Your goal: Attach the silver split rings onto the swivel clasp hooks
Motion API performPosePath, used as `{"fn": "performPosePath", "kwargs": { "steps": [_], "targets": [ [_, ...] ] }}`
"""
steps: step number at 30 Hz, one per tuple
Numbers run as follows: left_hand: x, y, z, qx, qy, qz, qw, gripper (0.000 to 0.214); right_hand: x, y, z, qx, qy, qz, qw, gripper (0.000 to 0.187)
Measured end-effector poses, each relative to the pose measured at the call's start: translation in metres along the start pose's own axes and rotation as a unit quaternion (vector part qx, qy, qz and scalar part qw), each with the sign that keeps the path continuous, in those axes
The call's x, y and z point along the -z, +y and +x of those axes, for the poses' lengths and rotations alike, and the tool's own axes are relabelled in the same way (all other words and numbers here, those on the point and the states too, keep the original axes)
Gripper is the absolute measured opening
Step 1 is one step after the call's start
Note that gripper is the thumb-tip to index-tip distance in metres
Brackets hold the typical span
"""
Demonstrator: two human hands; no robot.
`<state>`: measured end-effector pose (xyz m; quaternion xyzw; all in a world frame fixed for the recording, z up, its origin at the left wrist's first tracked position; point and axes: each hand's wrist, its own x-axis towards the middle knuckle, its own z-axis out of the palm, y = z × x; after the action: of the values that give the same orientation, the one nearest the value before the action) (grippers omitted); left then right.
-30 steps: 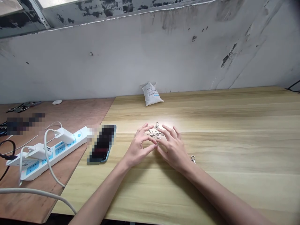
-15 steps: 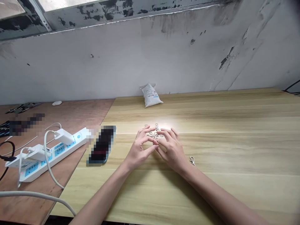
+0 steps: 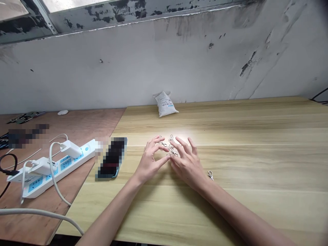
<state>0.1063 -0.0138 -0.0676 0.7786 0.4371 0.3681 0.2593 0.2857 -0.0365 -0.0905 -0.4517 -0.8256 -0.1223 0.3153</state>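
Several small silver swivel clasps [image 3: 171, 138] lie in a loose cluster on the wooden table, partly hidden by my fingers. My left hand [image 3: 151, 158] is on the left side of the cluster, thumb and fingers spread apart. On the other side, my right hand [image 3: 186, 162] has its fingers spread over the clasps. The two thumbs nearly meet at the near edge of the cluster. A single silver clasp [image 3: 210, 175] lies apart, just right of my right wrist.
A white plastic packet [image 3: 166, 105] sits at the back by the wall. Left of my hands lies a phone [image 3: 112, 159], blurred out. On the brown table farther left are a white power strip [image 3: 65, 167] with chargers and a thick white cable [image 3: 41, 212].
My left index finger has lifted away from the thumb, widening that hand. The fingers of my right hand have spread slightly, and the clasps between the hands have shifted a little.
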Motion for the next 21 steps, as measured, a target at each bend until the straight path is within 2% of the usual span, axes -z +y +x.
{"fn": "performPosePath", "kwargs": {
  "steps": [3, 8, 13, 18, 21],
  "targets": [
    [0.003, -0.004, 0.002, 0.038, -0.034, -0.019, 0.999, 0.022, 0.000, 0.003, -0.001, 0.014, -0.009, -0.019, 1.000, 0.014],
    [0.005, -0.009, 0.002, 0.083, -0.081, -0.052, 0.992, 0.011, 0.000, 0.007, -0.004, 0.030, -0.027, -0.036, 0.999, 0.028],
    [0.008, -0.007, 0.003, 0.102, -0.083, -0.085, 0.988, 0.013, -0.002, 0.008, -0.005, 0.040, -0.012, -0.041, 0.998, 0.020],
    [0.011, -0.006, 0.005, 0.080, -0.074, -0.062, 0.992, 0.009, -0.004, 0.011, -0.005, 0.011, -0.031, 0.020, 0.999, 0.017],
    [0.013, -0.007, 0.004, 0.032, -0.059, 0.020, 0.998, 0.006, 0.000, 0.016, -0.004, -0.008, -0.063, 0.079, 0.995, 0.018]
  ]
}}
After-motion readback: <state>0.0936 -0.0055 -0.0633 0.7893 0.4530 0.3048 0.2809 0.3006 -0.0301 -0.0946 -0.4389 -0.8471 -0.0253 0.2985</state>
